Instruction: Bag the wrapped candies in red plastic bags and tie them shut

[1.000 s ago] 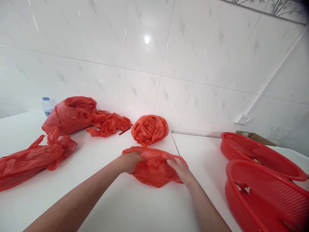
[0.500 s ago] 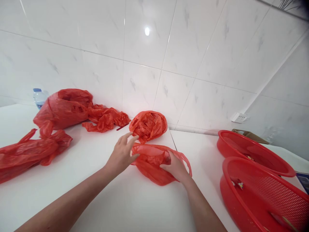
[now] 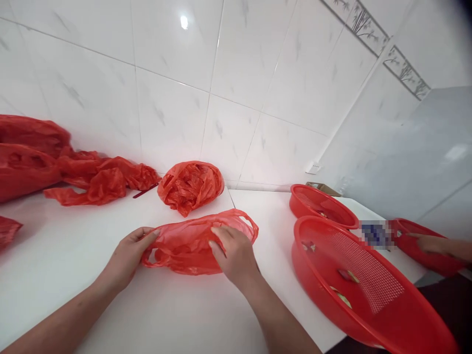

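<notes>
A thin red plastic bag [image 3: 188, 246] lies on the white table in front of me, its mouth spread and a handle loop at each end. At its left end, my left hand [image 3: 127, 255] pinches the edge between thumb and fingers. My right hand [image 3: 236, 255] reaches over the mouth from the right, fingers curved and thumb apart, touching the film inside. Just behind the bag sits a bundled red plastic bag [image 3: 191, 187], stuffed with crumpled film.
Crumpled red bags [image 3: 99, 179] line the wall at left, beside a thin dark red stick [image 3: 145, 191]. At right stand a large red basket [image 3: 313, 275] with a few small pieces inside and another red basket [image 3: 295, 201]. Another person's hand [image 3: 435, 244] is over a red container [image 3: 409, 226].
My left hand has closed on the bag's left end, and the bag is stretched wider. My view has turned right, bringing another person's hand and a further red container into sight.
</notes>
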